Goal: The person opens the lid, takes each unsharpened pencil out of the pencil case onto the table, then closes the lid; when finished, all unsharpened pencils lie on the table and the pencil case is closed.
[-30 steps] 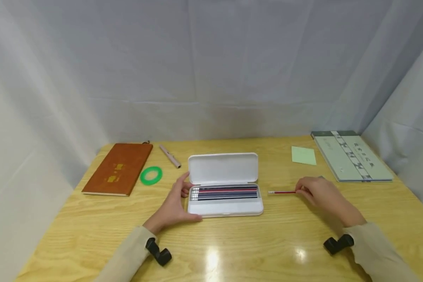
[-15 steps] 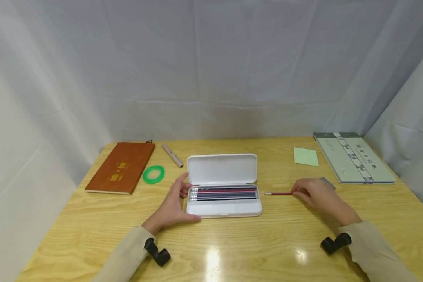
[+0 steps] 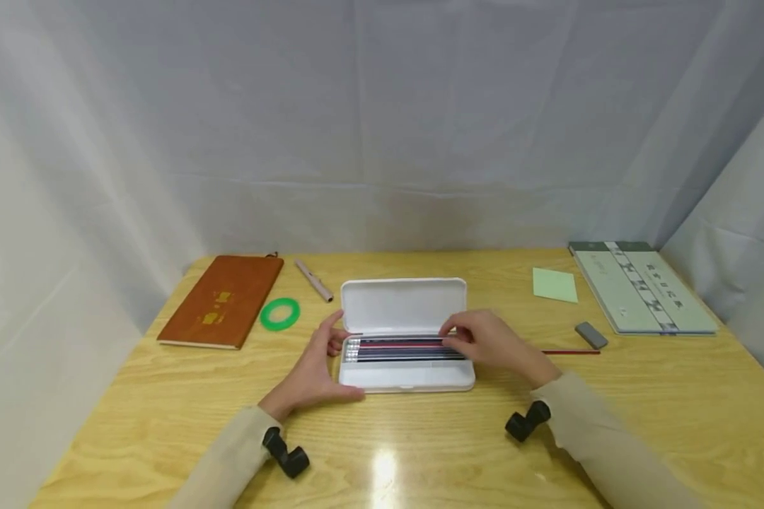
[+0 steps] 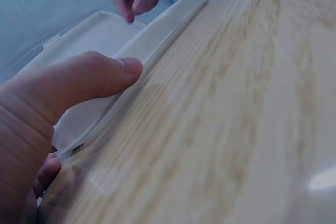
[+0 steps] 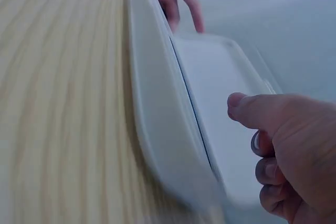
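An open white pencil case lies at the middle of the wooden table, with several pencils in its tray. My left hand grips the case's left end, the thumb lying along its front rim. My right hand hovers over the tray's right end with its fingers curled down onto the pencils. In the right wrist view the thumb stands apart from the fingers and nothing shows between them. A red pencil lies on the table to the right, partly hidden by my right wrist.
A grey eraser, a green sticky note and a pale green book lie at the right. At the left are a brown notebook, a green tape ring and a pen. White cloth walls surround the table.
My right hand let go of the red pencil on the table and moved left to the tray's right end. The left hand and the case stayed put.
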A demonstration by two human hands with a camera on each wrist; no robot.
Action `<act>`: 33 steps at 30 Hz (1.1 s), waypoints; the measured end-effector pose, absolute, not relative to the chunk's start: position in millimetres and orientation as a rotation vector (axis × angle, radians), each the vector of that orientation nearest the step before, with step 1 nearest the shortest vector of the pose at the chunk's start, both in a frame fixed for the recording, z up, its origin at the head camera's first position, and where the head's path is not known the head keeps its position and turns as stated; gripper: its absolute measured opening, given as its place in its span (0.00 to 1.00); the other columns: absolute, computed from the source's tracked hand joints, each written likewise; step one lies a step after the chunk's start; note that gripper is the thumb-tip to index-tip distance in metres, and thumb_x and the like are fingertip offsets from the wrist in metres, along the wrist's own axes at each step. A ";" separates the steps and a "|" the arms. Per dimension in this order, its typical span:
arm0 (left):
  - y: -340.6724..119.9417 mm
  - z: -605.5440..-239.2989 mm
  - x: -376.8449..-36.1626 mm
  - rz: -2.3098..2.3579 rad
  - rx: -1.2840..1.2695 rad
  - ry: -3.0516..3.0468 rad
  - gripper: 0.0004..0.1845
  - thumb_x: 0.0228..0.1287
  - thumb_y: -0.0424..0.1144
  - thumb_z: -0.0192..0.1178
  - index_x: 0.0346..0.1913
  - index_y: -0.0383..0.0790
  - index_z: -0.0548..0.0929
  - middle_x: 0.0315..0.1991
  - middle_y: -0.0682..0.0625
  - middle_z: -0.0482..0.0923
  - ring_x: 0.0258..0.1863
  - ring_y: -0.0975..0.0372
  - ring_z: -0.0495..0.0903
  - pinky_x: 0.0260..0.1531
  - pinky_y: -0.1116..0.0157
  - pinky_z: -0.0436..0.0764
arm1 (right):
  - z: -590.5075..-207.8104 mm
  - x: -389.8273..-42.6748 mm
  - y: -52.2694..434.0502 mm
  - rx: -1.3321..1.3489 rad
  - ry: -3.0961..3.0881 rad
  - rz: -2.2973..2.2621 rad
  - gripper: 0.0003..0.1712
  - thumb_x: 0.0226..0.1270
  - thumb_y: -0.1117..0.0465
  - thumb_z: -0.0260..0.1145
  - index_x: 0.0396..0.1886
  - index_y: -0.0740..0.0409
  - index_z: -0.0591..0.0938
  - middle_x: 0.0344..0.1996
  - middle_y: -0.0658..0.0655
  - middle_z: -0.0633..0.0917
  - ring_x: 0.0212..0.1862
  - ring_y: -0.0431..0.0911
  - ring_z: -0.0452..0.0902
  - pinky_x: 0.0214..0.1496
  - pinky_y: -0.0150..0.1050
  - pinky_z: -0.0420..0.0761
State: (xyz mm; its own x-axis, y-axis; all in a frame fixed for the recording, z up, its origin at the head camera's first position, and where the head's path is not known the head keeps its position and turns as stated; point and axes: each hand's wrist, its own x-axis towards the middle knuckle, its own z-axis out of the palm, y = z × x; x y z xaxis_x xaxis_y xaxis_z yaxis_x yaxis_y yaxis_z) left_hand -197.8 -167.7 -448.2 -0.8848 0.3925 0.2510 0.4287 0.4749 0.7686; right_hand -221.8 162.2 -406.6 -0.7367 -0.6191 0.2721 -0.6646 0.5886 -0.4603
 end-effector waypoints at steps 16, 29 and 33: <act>-162.8 -448.4 -198.6 -1.453 -0.743 -2.657 0.70 0.25 0.41 0.83 0.74 0.42 0.48 0.56 0.42 0.70 0.46 0.58 0.66 0.49 0.66 0.70 | -412.4 -227.9 109.4 1.117 -2.744 0.542 0.06 0.63 0.61 0.68 0.38 0.56 0.86 0.21 0.46 0.79 0.23 0.36 0.68 0.28 0.31 0.70; -163.2 -450.0 -196.6 -1.462 -0.717 -2.670 0.70 0.25 0.41 0.83 0.74 0.41 0.48 0.55 0.43 0.69 0.46 0.58 0.65 0.49 0.65 0.69 | -418.6 -225.1 102.3 1.096 -2.793 0.538 0.05 0.64 0.60 0.66 0.33 0.57 0.84 0.26 0.49 0.84 0.27 0.37 0.74 0.33 0.33 0.75; -165.1 -448.1 -196.1 -1.465 -0.709 -2.677 0.70 0.25 0.42 0.83 0.74 0.41 0.48 0.55 0.43 0.69 0.46 0.57 0.65 0.50 0.64 0.69 | -414.9 -225.0 99.1 1.091 -2.807 0.481 0.05 0.64 0.60 0.66 0.34 0.56 0.85 0.28 0.50 0.86 0.30 0.40 0.79 0.37 0.36 0.78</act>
